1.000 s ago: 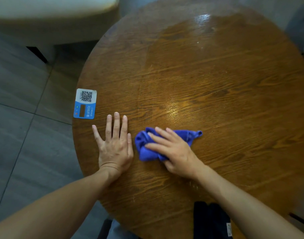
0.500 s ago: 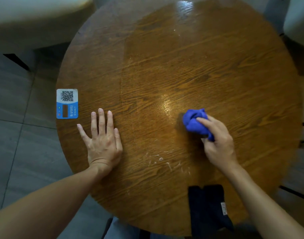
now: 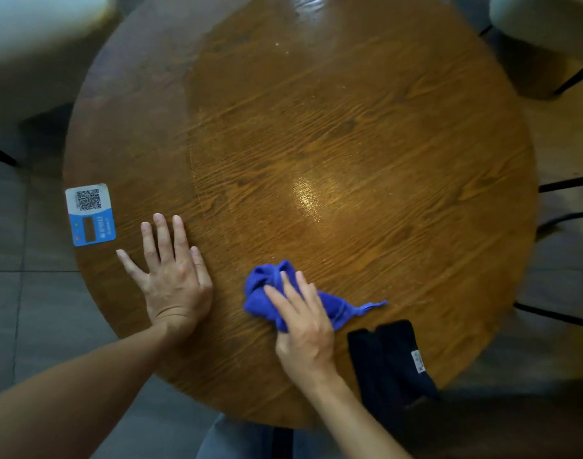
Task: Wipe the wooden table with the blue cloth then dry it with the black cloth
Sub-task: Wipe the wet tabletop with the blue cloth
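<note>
Starting at the left edge, a glossy QR card [image 3: 90,214] lies flat; beside it the left hand [image 3: 171,276] stays planted, fingers spread. The right hand [image 3: 303,329], fingers pressed flat, has swept the bunched blue cloth [image 3: 267,293] back leftward from half a second ago — wiping continues. Round, grainy wooden table [image 3: 366,127] shines damply; folded black cloth [image 3: 389,362] waits near-right — untouched.
</note>
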